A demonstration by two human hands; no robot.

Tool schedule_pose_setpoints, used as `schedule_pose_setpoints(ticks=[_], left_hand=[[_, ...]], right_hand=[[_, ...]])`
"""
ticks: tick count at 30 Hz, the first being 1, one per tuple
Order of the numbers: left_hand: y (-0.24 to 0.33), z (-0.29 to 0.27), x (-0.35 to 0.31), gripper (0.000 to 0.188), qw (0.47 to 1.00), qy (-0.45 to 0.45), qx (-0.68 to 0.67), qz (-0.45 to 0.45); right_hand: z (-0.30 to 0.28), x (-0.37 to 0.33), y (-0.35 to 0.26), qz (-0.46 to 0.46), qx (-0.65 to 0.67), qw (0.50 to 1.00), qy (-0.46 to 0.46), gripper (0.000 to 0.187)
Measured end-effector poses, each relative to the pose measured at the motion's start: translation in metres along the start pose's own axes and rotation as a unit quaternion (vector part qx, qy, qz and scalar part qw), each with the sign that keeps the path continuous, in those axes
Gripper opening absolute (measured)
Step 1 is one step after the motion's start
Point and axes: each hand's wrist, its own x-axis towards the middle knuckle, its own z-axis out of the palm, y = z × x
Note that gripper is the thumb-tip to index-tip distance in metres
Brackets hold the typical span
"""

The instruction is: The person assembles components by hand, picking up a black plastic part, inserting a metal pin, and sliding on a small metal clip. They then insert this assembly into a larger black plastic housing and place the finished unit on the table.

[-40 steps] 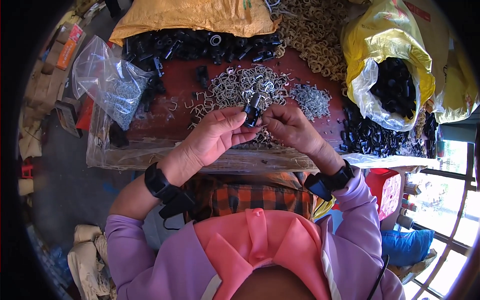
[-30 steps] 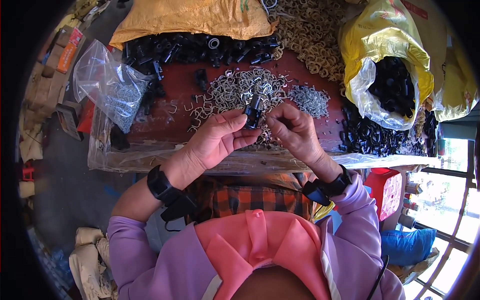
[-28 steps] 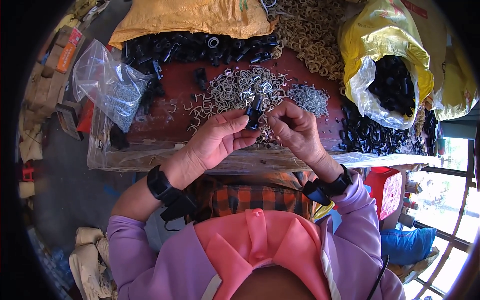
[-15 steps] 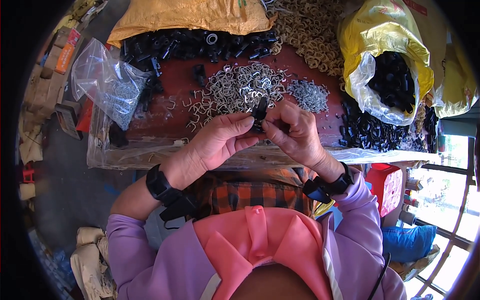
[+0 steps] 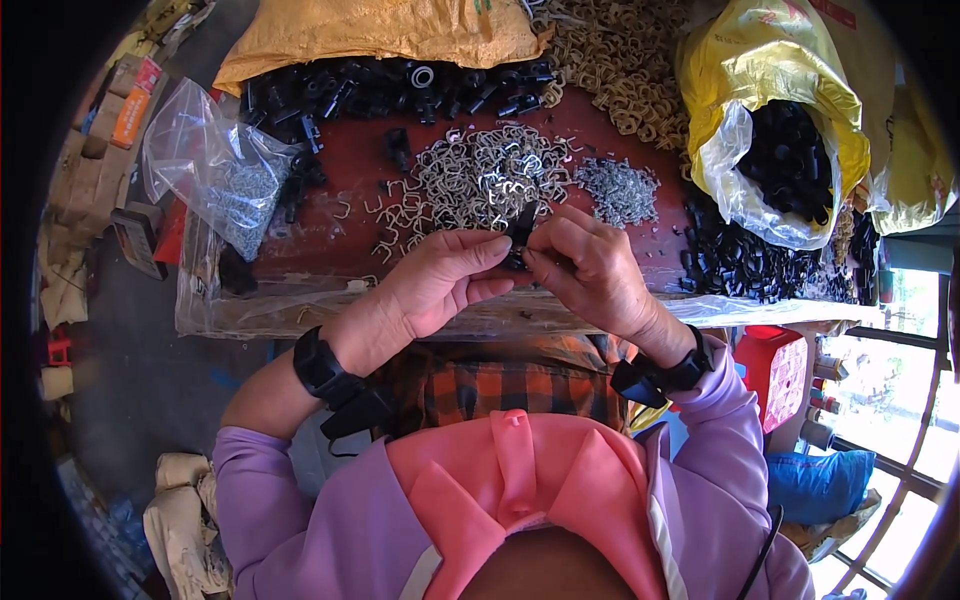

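Over the table's near edge, my left hand [image 5: 437, 277] pinches a small black plastic part [image 5: 519, 232] between thumb and fingers. The fingertips of my right hand [image 5: 590, 268] are pressed together against the part's right side; whether they hold something tiny there is hidden. Just beyond my hands lies a heap of U-shaped metal clips [image 5: 490, 175]. To its right is a small pile of shiny metal pieces [image 5: 618, 191], too small to name.
Black plastic parts [image 5: 340, 92] spill from an orange sack [image 5: 390, 35] at the back left. Tan ring-like pieces [image 5: 625, 75] cover the back. A clear bag [image 5: 245, 200] of small metal pieces sits left; a yellow bag [image 5: 840, 95] and loose black parts [image 5: 735, 255] lie right.
My right hand has shifted slightly, its fingers closing in lower on the black part. The left hand keeps its grip almost unmoved.
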Motion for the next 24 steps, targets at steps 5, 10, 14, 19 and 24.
schedule_pose_setpoints(ticks=[5,10,14,19,24], left_hand=[[0.000,0.003,-0.001,0.015,1.000,0.015,0.013,-0.014],[0.001,0.005,0.000,0.016,0.998,0.018,0.053,-0.014],[0.008,0.012,0.002,0.017,0.997,0.029,0.068,-0.013],[0.014,0.007,0.002,0.017,0.997,0.031,0.065,0.027],[0.010,-0.002,-0.005,0.015,0.998,0.063,0.025,0.005]], right_hand=[[-0.002,-0.003,0.004,0.038,0.029,0.998,-0.034,0.011],[-0.004,-0.006,0.020,0.225,0.227,0.943,-0.095,0.013],[-0.026,0.003,0.046,0.180,0.231,0.945,-0.146,0.013],[-0.071,0.028,0.095,0.064,-0.308,0.949,0.001,0.014],[-0.072,0.035,0.154,0.266,-0.454,0.845,-0.093,0.019]])
